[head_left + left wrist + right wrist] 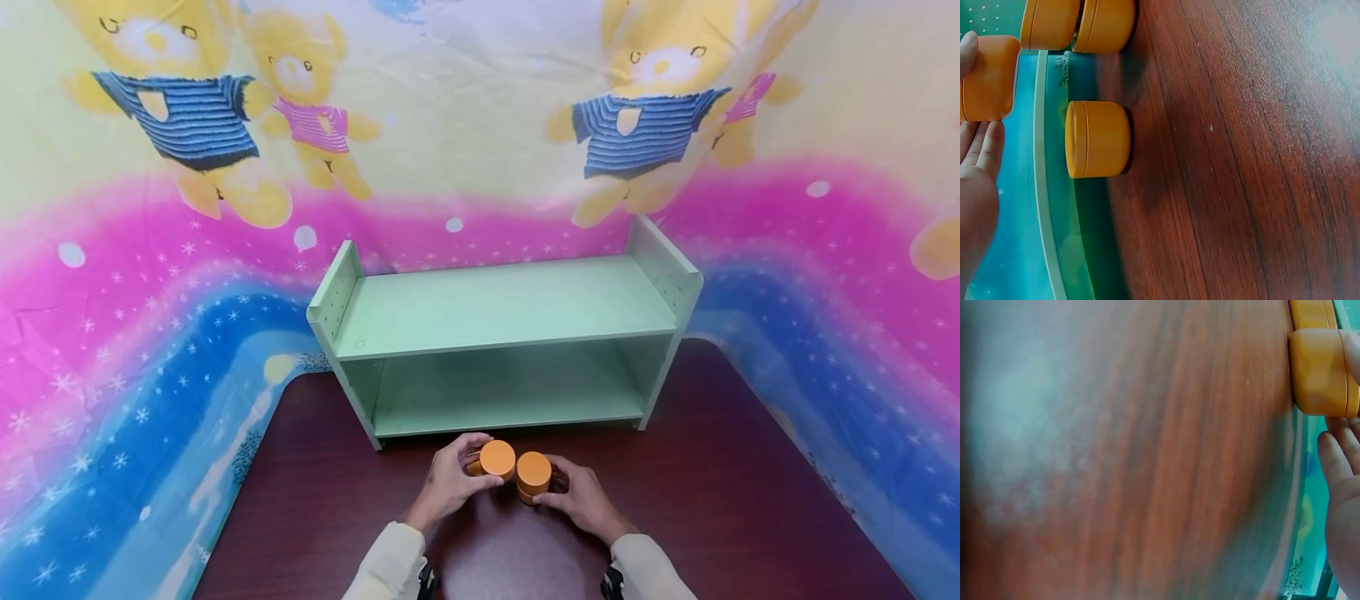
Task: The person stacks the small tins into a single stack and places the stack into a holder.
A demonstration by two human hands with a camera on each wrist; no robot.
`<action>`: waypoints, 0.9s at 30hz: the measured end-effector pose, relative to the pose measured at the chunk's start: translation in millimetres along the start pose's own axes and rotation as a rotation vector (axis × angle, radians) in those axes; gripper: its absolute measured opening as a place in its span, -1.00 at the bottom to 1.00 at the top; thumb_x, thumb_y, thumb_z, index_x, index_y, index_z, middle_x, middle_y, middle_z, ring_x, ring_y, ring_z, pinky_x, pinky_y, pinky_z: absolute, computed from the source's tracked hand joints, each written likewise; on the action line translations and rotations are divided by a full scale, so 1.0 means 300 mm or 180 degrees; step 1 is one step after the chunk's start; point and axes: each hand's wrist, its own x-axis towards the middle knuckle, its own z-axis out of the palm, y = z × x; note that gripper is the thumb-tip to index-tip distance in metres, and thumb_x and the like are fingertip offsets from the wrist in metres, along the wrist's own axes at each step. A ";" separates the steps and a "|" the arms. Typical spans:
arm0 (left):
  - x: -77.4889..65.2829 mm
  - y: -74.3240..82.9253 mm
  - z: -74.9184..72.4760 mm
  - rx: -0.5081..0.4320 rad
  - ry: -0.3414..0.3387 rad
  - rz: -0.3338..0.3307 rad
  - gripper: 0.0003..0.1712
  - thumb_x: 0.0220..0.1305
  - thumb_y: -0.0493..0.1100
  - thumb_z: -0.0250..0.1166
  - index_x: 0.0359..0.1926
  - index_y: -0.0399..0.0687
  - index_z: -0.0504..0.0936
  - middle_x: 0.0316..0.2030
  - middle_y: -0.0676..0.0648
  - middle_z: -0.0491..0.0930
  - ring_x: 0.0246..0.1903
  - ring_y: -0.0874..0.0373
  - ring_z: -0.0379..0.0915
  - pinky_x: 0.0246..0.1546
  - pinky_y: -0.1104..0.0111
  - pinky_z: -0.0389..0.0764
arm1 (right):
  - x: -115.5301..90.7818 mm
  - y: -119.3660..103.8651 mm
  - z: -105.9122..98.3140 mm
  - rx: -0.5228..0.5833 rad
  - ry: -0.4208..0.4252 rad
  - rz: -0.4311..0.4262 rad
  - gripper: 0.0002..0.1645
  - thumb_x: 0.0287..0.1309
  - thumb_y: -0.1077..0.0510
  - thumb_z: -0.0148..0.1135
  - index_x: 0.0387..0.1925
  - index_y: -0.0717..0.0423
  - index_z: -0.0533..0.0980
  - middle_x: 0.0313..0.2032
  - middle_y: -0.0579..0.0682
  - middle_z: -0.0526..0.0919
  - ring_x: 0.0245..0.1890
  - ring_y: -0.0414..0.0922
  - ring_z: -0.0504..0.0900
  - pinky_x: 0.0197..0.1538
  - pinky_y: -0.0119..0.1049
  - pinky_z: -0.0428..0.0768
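My left hand (pixel 446 485) grips an orange round lidded jar (pixel 497 457) between thumb and fingers, raised off the table. Under it and a little to the left, a second orange jar (pixel 1097 140) stands upright on the wood. My right hand (pixel 588 502) holds another orange jar (pixel 534 470) from the right side, thumb in front. That jar sits over a lower orange jar (pixel 1107 25) on the table, seemingly stacked on it. The held jars are close together, side by side. Some of the right fingers are hidden behind the jars.
Just behind the hands stands a pale green two-tier shelf (pixel 495 308) with raised side panels. The dark reddish wooden table (pixel 720 483) extends to both sides. A bear-patterned cloth (pixel 480 167) hangs behind and around.
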 end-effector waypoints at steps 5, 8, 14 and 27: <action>0.002 0.003 0.008 -0.0019 -0.0016 -0.0028 -0.34 -0.08 -0.44 0.58 0.10 -0.43 0.53 0.05 -0.31 0.61 0.10 -0.21 0.53 0.15 0.02 0.56 | -0.003 -0.003 -0.003 0.0034 -0.0008 -0.0006 -0.19 -0.07 0.10 0.60 0.22 0.26 0.48 0.07 0.21 0.64 0.08 0.10 0.64 0.06 -0.14 0.67; 0.003 0.007 0.013 -0.0013 -0.0019 -0.0030 -0.34 -0.08 -0.44 0.58 0.10 -0.43 0.53 0.04 -0.31 0.61 0.09 -0.22 0.53 0.15 0.01 0.56 | -0.005 -0.003 -0.003 0.0037 0.0002 -0.0031 -0.20 -0.07 0.11 0.60 0.21 0.25 0.48 0.06 0.19 0.65 0.07 0.09 0.65 0.06 -0.14 0.67; 0.007 0.013 0.018 -0.0009 -0.0040 -0.0049 -0.34 -0.07 -0.43 0.57 0.11 -0.43 0.53 0.05 -0.29 0.61 0.11 -0.19 0.53 0.17 0.03 0.55 | -0.004 -0.001 -0.004 0.0057 -0.0006 -0.0053 -0.20 -0.07 0.12 0.60 0.21 0.25 0.48 0.06 0.19 0.65 0.08 0.08 0.64 0.08 -0.14 0.66; 0.013 0.030 0.037 0.0022 -0.0070 0.0012 -0.36 -0.04 -0.43 0.56 0.10 -0.44 0.53 0.05 -0.32 0.60 0.10 -0.23 0.53 0.15 -0.01 0.55 | -0.003 0.003 -0.001 0.0033 -0.0017 -0.0099 -0.21 -0.08 0.11 0.61 0.20 0.23 0.49 0.08 0.18 0.65 0.07 0.09 0.65 0.07 -0.12 0.67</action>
